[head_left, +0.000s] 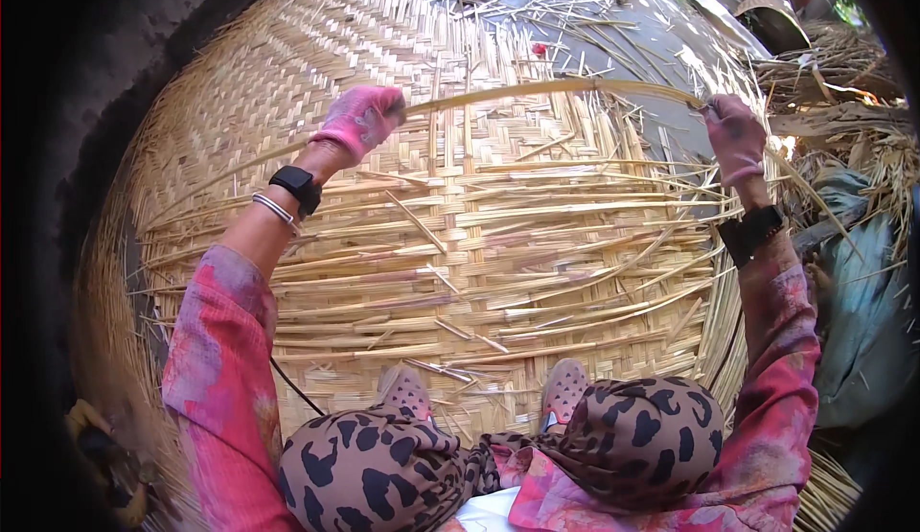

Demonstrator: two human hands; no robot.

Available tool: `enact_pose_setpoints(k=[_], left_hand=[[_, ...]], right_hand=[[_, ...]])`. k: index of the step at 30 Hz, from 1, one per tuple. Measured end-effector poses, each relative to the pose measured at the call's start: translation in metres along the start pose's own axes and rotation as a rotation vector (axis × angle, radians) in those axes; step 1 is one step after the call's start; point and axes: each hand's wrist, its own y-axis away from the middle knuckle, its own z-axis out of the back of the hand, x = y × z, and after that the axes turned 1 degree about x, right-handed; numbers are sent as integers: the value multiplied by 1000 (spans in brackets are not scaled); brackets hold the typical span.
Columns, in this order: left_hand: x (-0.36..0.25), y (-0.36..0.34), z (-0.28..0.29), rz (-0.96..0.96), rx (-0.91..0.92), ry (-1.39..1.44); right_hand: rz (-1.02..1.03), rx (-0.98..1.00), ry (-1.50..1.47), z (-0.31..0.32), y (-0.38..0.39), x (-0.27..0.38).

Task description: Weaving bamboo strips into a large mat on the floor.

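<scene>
A long, pale split-cane strip (556, 85) bows between my two hands above a woven mat. My left hand (362, 122), in a pink glove, is closed round it on the left. On the right, my gloved right hand (735, 139) grips the strip too, and a tail of it hangs down past that hand. Below, the woven cane mat (316, 72) spreads over the ground. Across its near half lie many loose strips (575, 211), roughly side by side. The fingertips of both hands are partly hidden by the gloves.
My feet in spotted pink shoes (565, 383) rest on the mat's near part. Cane scraps (613, 38) litter the grey ground at the far right. Bundles of dry sticks (815, 67) and a bluish sheet (853, 292) lie along the right side. A dark wall edge (105, 81) stands left.
</scene>
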Motion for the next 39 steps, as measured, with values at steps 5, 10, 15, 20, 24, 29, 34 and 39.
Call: enact_pose_setpoints(k=[5, 10, 15, 20, 24, 29, 34, 39], left_hand=[[30, -2, -27, -71, -196, 118], [41, -5, -65, 131, -333, 177], [56, -1, -80, 227, -293, 313], [66, -3, -101, 265, -364, 309], [76, -8, -113, 270, -446, 349], [87, -8, -125, 487, -521, 428], [90, -14, -136, 565, -575, 519], [76, -15, -163, 524, -411, 402]], right_hand=[[380, -226, -168, -31, 0, 91], [-168, 880, -1375, -123, 25, 200], [-497, 1048, -1659, -178, 34, 264], [-455, 911, -1291, -247, 38, 297], [-434, 829, -1417, -276, 34, 307], [-706, 1177, -1489, -258, 13, 303], [-724, 1148, -1583, -234, 4, 296], [-762, 1121, -1741, -248, 13, 284]])
